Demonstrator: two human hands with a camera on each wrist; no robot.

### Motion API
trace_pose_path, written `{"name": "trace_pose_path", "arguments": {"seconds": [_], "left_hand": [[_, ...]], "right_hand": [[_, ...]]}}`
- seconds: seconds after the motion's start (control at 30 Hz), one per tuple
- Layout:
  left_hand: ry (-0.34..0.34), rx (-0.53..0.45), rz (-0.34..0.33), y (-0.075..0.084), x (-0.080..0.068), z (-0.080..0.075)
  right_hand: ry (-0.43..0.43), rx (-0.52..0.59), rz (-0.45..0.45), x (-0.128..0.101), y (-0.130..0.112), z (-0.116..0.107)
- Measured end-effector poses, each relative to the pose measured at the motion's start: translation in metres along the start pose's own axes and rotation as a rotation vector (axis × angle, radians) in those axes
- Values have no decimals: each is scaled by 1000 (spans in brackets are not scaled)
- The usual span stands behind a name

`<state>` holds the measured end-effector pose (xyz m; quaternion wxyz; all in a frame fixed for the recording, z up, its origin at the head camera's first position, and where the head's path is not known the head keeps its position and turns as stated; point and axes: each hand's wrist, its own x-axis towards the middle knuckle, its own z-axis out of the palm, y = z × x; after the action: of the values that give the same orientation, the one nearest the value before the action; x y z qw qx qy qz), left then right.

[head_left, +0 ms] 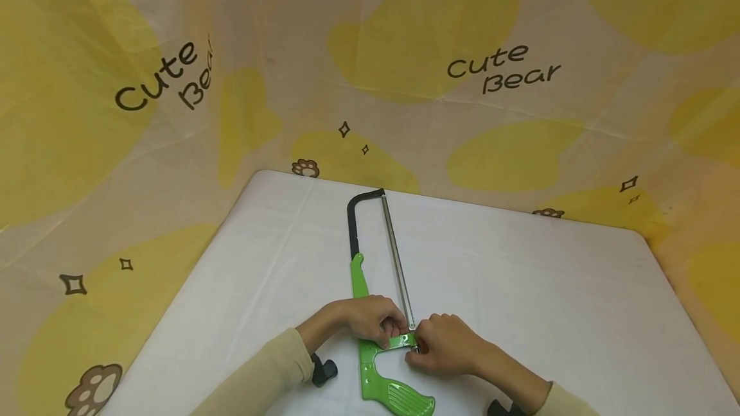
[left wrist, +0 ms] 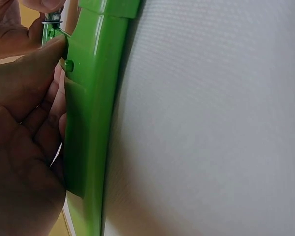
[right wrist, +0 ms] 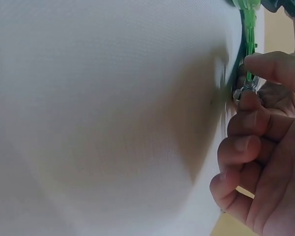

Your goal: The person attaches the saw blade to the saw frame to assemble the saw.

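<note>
A hacksaw (head_left: 360,280) with a green handle and a black front frame lies on the white table, its blade (head_left: 396,255) running along the right side. My left hand (head_left: 370,316) pinches the green crosspiece at the near end of the blade; the left wrist view shows its thumb and fingers against the green frame (left wrist: 91,98). My right hand (head_left: 448,345) is at the outer end of that crosspiece. In the right wrist view, its thumb and curled forefinger pinch a small shiny metal wing nut (right wrist: 249,85), partly hidden by the fingers.
The white table (head_left: 537,287) extends on both sides of the saw. Yellow-patterned cloth (head_left: 405,114) hangs behind and beside it. Black wrist straps (head_left: 324,371) show below the left sleeve and near the right one.
</note>
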<state>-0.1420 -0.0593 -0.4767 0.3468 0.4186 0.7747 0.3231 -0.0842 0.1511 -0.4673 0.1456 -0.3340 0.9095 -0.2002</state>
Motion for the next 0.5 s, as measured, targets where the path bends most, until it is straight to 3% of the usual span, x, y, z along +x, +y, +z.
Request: {"name": "trace_pose_path", "arguments": {"seconds": [0.2,0.5], "left_hand": [[0,-12,1,1,-1,-1],[0,5,-5,0,-1,0]], "right_hand": [[-27,95,-2,-2,1,-2],[-108,327,-9,-4,11,-1]]}}
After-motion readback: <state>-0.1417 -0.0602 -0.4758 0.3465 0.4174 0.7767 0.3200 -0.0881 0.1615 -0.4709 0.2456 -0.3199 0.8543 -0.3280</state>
